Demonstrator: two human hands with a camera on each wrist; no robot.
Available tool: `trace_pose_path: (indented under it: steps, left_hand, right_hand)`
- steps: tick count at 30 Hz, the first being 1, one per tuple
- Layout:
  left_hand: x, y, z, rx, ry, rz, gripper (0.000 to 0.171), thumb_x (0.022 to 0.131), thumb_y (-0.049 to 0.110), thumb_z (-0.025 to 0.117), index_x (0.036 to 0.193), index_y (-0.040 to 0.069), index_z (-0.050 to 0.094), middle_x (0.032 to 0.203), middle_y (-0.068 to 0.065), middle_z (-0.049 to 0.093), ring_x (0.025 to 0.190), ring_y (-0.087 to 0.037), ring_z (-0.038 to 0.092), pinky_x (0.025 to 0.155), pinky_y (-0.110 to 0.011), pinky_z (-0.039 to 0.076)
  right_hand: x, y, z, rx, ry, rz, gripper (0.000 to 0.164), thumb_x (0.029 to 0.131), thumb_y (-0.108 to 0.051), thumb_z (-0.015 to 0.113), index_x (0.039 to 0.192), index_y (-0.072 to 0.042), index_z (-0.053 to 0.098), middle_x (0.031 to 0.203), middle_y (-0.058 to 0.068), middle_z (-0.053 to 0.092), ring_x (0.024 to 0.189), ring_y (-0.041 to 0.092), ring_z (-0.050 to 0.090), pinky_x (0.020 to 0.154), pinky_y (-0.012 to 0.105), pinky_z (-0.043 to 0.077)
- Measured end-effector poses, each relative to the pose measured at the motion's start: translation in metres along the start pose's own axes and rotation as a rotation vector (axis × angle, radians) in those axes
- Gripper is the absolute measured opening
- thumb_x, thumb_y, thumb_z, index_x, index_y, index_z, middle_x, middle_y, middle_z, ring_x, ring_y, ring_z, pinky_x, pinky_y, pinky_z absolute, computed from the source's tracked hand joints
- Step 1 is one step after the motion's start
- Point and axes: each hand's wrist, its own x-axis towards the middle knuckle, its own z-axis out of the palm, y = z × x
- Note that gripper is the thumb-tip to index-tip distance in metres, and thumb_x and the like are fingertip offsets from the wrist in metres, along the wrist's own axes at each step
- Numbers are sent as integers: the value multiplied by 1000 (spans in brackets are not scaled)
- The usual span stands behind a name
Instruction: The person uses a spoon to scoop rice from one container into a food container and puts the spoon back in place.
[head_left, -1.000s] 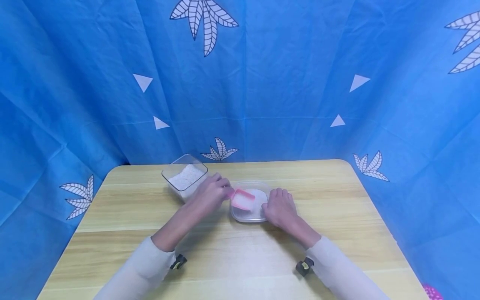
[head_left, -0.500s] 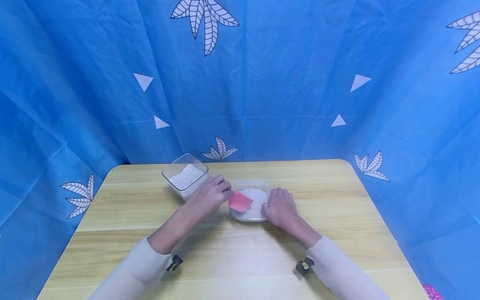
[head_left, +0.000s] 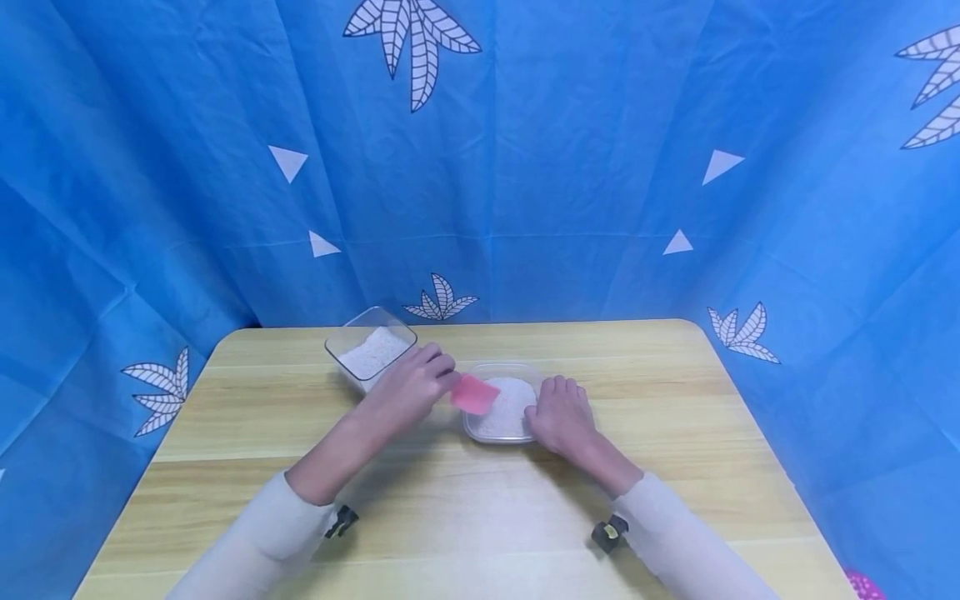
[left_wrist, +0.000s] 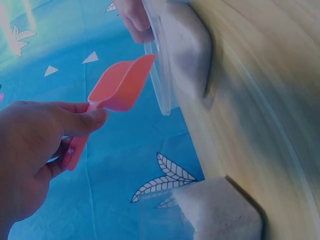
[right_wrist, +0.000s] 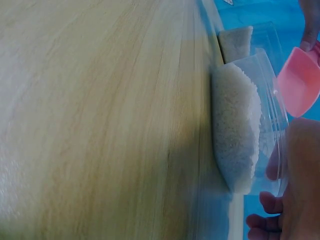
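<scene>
My left hand (head_left: 405,390) pinches the handle of a pink scoop (head_left: 475,395) over the left side of a low clear plastic container (head_left: 501,441). White grains that look like rice (right_wrist: 236,115) fill much of that container. Tilted in the left wrist view, the scoop (left_wrist: 120,86) shows no grains in its bowl. My right hand (head_left: 562,415) grips the container's right rim, with the thumb inside the wall and the fingers outside, as the right wrist view shows.
A taller clear square container (head_left: 335,358) with white grainy contents (head_left: 372,353) stands at the back left, partly behind my left hand. Both containers stand on a light wooden table (head_left: 495,517). A blue patterned curtain (head_left: 570,208) hangs behind and beside it.
The scoop held white grains a second ago; it has turned over and now shows its pink underside. My left hand has shifted slightly left with it. The right hand stays put.
</scene>
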Motion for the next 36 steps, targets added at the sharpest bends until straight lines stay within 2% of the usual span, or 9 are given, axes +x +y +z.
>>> trace_pose_path:
  steps: [11, 16, 22, 26, 30, 36]
  left_hand:
    - [-4, -13, -7, -4, 80, -3, 31, 83, -12, 74, 106, 8, 81, 103, -6, 76, 98, -22, 64, 88, -32, 58]
    - [-6, -19, -13, 12, 72, -31, 30, 86, -13, 71, 107, 7, 80, 103, -8, 76, 100, -24, 66, 92, -34, 58]
    - [-9, -27, -20, 32, 81, -58, 22, 87, -2, 79, 108, 6, 80, 101, -9, 76, 97, -25, 66, 91, -35, 58]
    - [-11, -30, -25, 36, 97, -69, 23, 86, 9, 84, 108, 6, 80, 100, -10, 75, 96, -25, 65, 85, -35, 59]
    - [-13, -35, -29, 32, 97, -86, 26, 86, 16, 85, 109, 6, 79, 102, -11, 74, 99, -28, 66, 87, -39, 59]
    - [-20, -45, -32, 48, 112, -75, 29, 82, 9, 85, 110, 4, 78, 105, -13, 73, 101, -30, 64, 89, -40, 59]
  right_hand:
    - [2, -1, -3, -16, -11, 2, 28, 94, -28, 52, 96, 0, 51, 93, 14, 49, 88, 30, 43, 83, 43, 39]
    - [3, 0, 0, -23, -6, -1, 29, 94, -30, 50, 96, -1, 51, 92, 14, 49, 87, 30, 42, 83, 43, 39]
    - [1, -1, -2, -19, -17, 4, 30, 93, -29, 50, 97, 1, 51, 94, 15, 49, 88, 31, 43, 85, 44, 40]
    - [0, -1, -2, -23, -24, 8, 30, 94, -29, 50, 99, 1, 52, 94, 14, 49, 89, 30, 43, 86, 44, 40]
    - [1, 0, -1, -26, -21, 3, 31, 95, -29, 49, 100, 1, 52, 95, 14, 50, 89, 30, 43, 86, 45, 40]
    - [2, -1, -1, -24, -20, -1, 32, 96, -29, 50, 102, 2, 53, 96, 15, 50, 90, 31, 44, 87, 45, 41]
